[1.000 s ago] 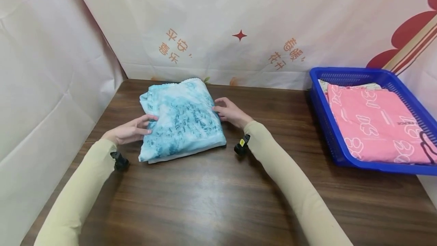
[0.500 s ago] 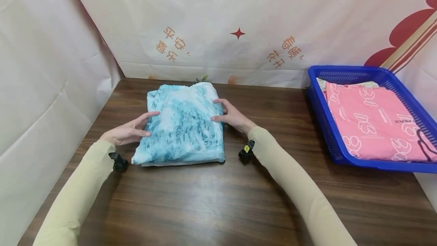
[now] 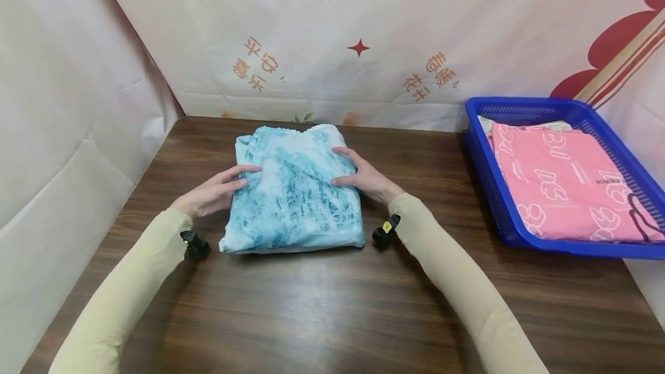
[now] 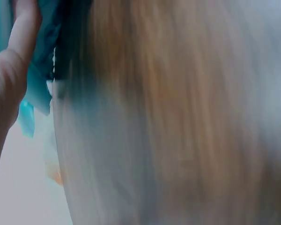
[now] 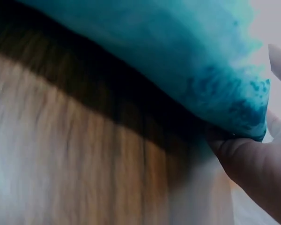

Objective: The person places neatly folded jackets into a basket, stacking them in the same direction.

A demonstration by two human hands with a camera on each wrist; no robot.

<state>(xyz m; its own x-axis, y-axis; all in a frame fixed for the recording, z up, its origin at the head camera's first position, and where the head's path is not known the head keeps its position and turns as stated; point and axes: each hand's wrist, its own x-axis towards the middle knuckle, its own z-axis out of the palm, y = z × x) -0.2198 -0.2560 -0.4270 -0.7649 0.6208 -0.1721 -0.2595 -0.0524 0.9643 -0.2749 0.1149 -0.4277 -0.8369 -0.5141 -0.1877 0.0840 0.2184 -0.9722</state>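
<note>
A folded cloth [image 3: 296, 195], mottled in turquoise and white, lies in a thick square near the back left of the table, its far edge slightly ruffled. My left hand [image 3: 210, 192] holds its left side, with one finger stretched over the top. On the opposite side my right hand [image 3: 366, 178] grips the edge, thumb and fingertip showing on the upper face. Close up in the right wrist view, the cloth [image 5: 187, 61] bulges over a dark shadow and a digit tucks against its lower edge. The left wrist view is blurred; part of the left hand [image 4: 11, 70] shows beside turquoise cloth.
A blue plastic basket [image 3: 488, 189] stands at the right of the wooden table [image 3: 312, 310], holding a folded pink cloth [image 3: 566, 189] with white line drawings and a paler cloth beneath it. White printed fabric [image 3: 312, 16] hangs behind the table and along the left.
Both hands have moved the turquoise cloth: first it turned straighter and came slightly nearer, then it shifted right. The right thumb now reaches further onto its top. The head view has swung slightly.
</note>
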